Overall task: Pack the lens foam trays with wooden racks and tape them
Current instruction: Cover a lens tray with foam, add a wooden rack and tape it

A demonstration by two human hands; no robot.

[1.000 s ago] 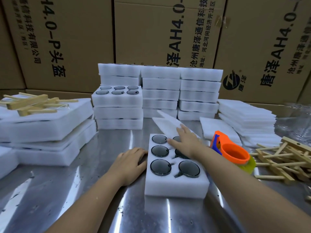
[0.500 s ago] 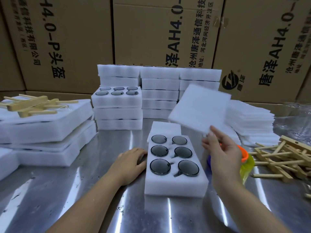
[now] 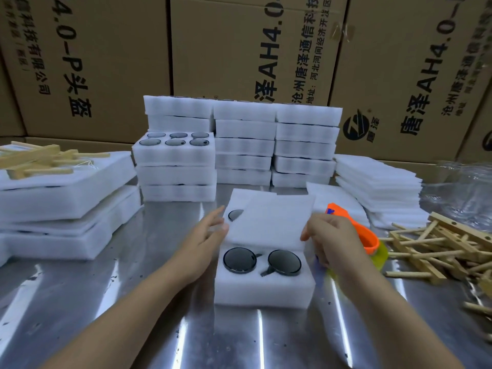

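Tray [image 3: 263, 288]: before me, two lenses [image 3: 239, 259] bare at 6 o'clock.
Sheet [image 3: 269, 222]: over tray's 12 o'clock end.
Left hand [image 3: 205, 235]: my fingers straight, touching sheet at 9 o'clock.
Right hand [image 3: 332, 241]: I pinch sheet at 3 o'clock.

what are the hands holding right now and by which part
The right hand pinches the thin foam sheet at its near right edge, over the lens tray. The left hand holds nothing; its straight fingers are at the sheet's left edge.
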